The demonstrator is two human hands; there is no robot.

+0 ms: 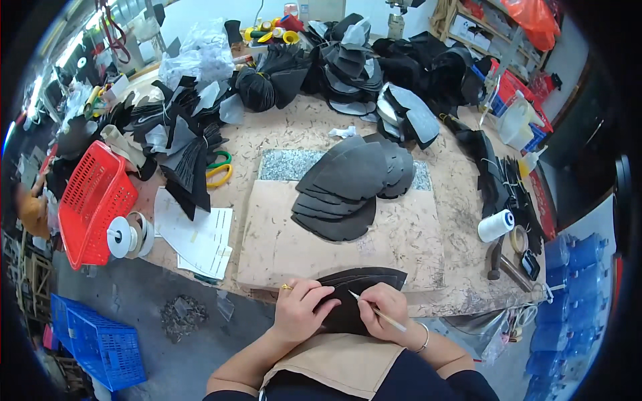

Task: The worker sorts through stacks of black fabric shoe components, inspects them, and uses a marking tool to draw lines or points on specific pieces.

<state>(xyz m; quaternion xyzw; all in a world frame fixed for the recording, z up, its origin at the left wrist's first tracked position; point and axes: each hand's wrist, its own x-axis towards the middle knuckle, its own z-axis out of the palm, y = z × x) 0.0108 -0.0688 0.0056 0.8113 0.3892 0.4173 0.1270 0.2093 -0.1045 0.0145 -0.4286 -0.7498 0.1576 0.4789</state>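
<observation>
At the table's front edge, several curved black cut pieces point(364, 277) lie overlapped, partly over the edge near my lap. My left hand point(301, 307) is closed on the left side of these pieces, fingers on top and thumb stretched toward the middle. A slim pen-like tool point(389, 319) with a pale shaft is gripped in my right hand point(386, 309); its light tip points at the black surface between my hands. Beyond them, a fanned stack of black cut pieces point(348, 180) rests on a pale board point(267, 220) and a speckled slab point(284, 164).
A red basket point(97, 200), paper patterns point(200, 234) and green-and-yellow-handled scissors point(219, 172) are at left. Bundled black pieces point(267, 83) line the back. On the right are a white thread cone point(495, 226), a hammer point(495, 260) and a tape roll point(519, 238).
</observation>
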